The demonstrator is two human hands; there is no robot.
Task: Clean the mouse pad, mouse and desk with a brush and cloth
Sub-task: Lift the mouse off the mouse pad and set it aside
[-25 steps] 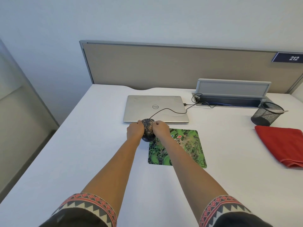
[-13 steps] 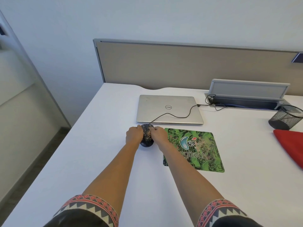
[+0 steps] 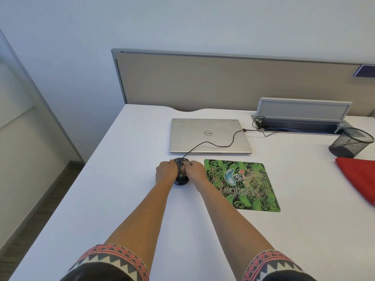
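Curling the left hand (image 3: 166, 173) round the left flank of the speckled dark mouse (image 3: 181, 168), and the right hand (image 3: 195, 173) round its right flank. Sitting on the white table (image 3: 121, 179), apart from and just left of the green mouse pad (image 3: 243, 185), closed laptop (image 3: 209, 134) behind. Farther right, beside a mesh cup (image 3: 351, 145), a red cloth (image 3: 359, 177).

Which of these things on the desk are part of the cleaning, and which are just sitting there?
Part of the job:
mouse, gripped by left hand and right hand
mouse pad
red cloth
desk
No brush is in view.

Just lying about:
laptop
mesh pen cup
cable box
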